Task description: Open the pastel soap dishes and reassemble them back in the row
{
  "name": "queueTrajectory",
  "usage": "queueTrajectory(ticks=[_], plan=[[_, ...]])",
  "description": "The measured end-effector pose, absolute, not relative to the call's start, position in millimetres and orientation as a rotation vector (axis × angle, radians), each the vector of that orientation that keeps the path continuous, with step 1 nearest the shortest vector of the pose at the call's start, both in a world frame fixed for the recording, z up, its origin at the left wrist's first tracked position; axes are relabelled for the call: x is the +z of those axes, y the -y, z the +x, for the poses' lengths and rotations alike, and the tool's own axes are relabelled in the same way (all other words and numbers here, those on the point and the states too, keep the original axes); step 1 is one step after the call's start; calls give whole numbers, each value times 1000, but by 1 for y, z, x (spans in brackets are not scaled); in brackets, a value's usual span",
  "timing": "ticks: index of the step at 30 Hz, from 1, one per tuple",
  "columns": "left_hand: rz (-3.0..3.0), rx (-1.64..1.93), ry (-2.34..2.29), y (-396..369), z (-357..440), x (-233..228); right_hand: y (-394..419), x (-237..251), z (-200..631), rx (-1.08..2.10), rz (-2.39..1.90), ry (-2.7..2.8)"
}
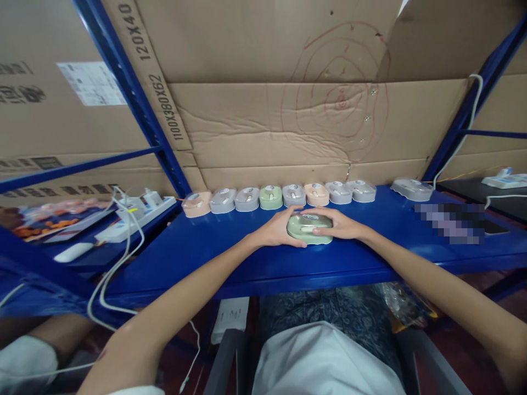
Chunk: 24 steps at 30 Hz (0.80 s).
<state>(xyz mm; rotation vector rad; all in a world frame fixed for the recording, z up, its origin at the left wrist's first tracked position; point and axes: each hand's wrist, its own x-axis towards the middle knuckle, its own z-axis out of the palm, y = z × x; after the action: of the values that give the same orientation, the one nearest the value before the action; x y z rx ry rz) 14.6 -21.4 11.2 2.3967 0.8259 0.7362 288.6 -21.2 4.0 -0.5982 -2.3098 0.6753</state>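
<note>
Shelf [230,269], blue; row of small boxes [293,195] along back. Left hand [280,226] and right hand [345,224] half-curled, gripping green box [309,226] between row and front edge. Uneven squeeze could skew its see-through lid [302,223].

Soft, even light; edges stretched, slightly blurred.

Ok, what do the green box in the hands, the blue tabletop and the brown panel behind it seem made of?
Green box: probably plastic; its seemingly clear lid shows glossy highlights. Blue tabletop: perhaps painted metal, given its even colour and sheen. Brown panel: matte cardboard, judging by its creases and fold lines.
</note>
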Motion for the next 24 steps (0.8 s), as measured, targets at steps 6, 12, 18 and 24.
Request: queueTrajectory(ticks=[6, 12, 18, 24], plan=[[2374, 746, -857, 22, 15, 11, 14, 14, 301, 900, -637, 2180], [2452, 679, -904, 17, 10, 16, 12, 32, 350, 496, -881, 2145], [2516, 613, -905, 18, 5, 25, 8, 18, 393, 206, -1108, 2336], [2525, 595, -905, 18, 5, 26, -8, 11, 394, -8, -1152, 2533]])
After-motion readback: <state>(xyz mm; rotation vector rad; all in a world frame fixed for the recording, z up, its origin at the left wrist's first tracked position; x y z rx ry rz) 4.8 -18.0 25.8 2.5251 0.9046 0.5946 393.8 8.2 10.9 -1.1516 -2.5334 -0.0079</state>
